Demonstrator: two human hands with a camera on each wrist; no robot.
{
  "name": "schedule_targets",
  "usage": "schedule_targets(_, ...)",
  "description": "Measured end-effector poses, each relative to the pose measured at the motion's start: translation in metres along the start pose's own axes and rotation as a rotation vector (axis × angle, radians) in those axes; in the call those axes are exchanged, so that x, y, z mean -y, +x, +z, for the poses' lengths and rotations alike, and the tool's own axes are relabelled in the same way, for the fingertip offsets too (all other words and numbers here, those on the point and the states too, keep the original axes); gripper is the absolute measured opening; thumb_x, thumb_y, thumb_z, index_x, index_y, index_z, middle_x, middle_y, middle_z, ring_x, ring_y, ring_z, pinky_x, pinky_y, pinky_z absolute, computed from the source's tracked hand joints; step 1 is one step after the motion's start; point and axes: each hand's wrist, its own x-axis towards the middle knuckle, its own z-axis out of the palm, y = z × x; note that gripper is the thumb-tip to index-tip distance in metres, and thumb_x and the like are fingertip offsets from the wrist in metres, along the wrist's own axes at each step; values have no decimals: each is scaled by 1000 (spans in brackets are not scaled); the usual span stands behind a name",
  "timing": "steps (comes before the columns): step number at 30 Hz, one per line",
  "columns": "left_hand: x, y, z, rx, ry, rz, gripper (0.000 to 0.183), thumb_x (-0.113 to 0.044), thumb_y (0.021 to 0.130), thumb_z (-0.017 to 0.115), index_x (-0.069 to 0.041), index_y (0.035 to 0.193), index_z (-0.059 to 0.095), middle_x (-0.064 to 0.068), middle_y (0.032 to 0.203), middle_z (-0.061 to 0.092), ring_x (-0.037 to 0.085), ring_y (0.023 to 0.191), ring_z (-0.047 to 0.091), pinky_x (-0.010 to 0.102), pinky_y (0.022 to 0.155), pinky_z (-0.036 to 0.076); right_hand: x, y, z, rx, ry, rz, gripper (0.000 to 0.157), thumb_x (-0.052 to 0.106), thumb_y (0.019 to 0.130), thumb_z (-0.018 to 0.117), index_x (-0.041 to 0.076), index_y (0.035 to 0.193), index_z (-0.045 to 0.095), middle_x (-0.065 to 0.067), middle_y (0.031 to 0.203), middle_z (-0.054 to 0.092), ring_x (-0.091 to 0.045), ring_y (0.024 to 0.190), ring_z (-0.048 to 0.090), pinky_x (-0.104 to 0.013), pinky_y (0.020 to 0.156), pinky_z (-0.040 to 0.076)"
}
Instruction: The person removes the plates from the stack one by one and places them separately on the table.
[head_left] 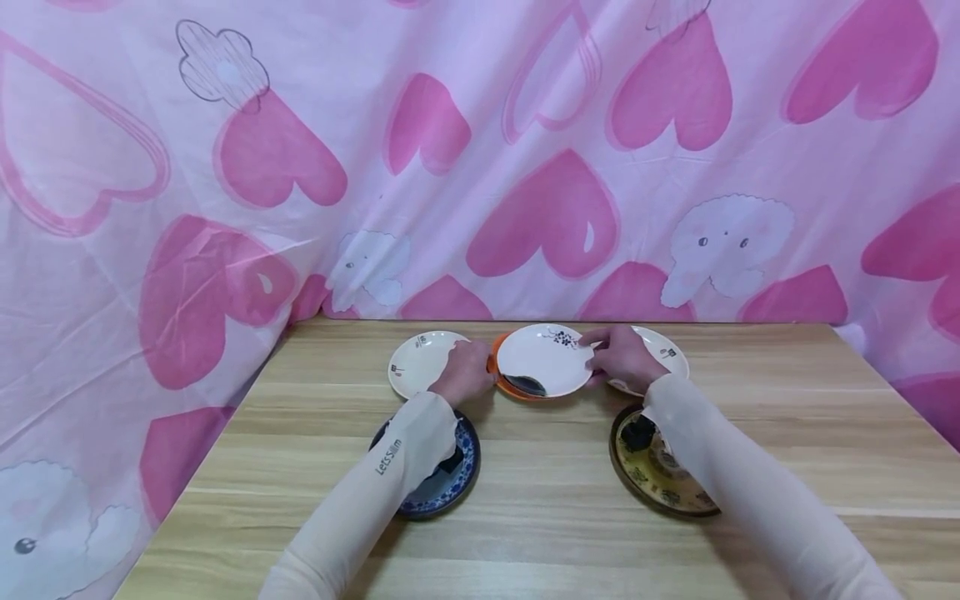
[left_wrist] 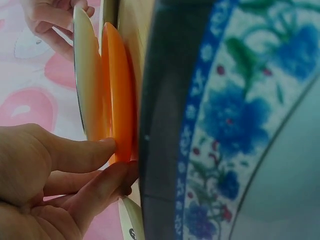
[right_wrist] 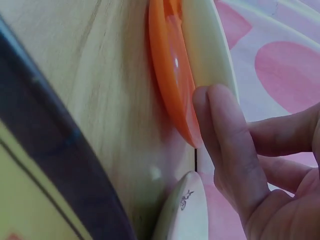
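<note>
At the back middle of the table, a white plate [head_left: 546,354] with dark blossoms and a dark patch overlaps an orange plate [left_wrist: 121,90]. My right hand [head_left: 624,358] holds the white plate at its right edge, fingers under it. It sits raised over the orange one, with a narrow gap between them in the wrist views. My left hand [head_left: 468,369] pinches the orange plate's left rim, thumb above and fingers below. Partly behind the hands lie a cream plate [head_left: 416,367] on the left and another cream plate [head_left: 670,354] on the right.
Nearer me, a blue-patterned plate [head_left: 471,467] with a dark rim lies under my left forearm. A yellow dark-rimmed plate [head_left: 648,475] is partly covered by my right forearm. Behind the wooden table [head_left: 547,517] hangs a pink heart-printed cloth [head_left: 540,217].
</note>
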Motion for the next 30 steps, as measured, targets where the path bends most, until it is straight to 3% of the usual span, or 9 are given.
schedule_targets(8, 3, -2, 1, -24, 9, 28, 14, -2, 85, 68, -6, 74, 62, 3, 71, 52, 19, 68, 47, 25, 58, 38, 3, -9, -5, 61, -13, -24, 52, -17, 85, 58, -16, 136, 49, -12, 89, 47, -13, 61, 63, -40, 70, 64)
schedule_targets(14, 2, -1, -1, -8, -10, 10, 20, 1, 85, 66, -7, 69, 56, 3, 68, 47, 20, 68, 46, 26, 60, 38, 3, -17, -9, 97, -91, -46, 50, -16, 84, 60, -11, 134, 55, -11, 88, 45, -14, 61, 61, -38, 63, 64)
schedule_targets(23, 1, 0, -3, 25, -55, -33, 7, -3, 89, 67, -4, 82, 67, 7, 75, 60, 21, 70, 54, 24, 61, 44, -2, -26, -13, 206, -140, -54, 47, -9, 86, 64, -3, 132, 60, -15, 101, 48, -16, 57, 65, -40, 62, 63)
schedule_targets(30, -2, -1, -1, 43, -80, -74, 8, -11, 90, 73, -4, 89, 70, 7, 78, 62, 20, 72, 57, 22, 58, 44, -9, -28, -13, 313, -118, -90, 44, -10, 84, 65, -3, 128, 62, -13, 96, 45, -17, 59, 65, -39, 61, 63)
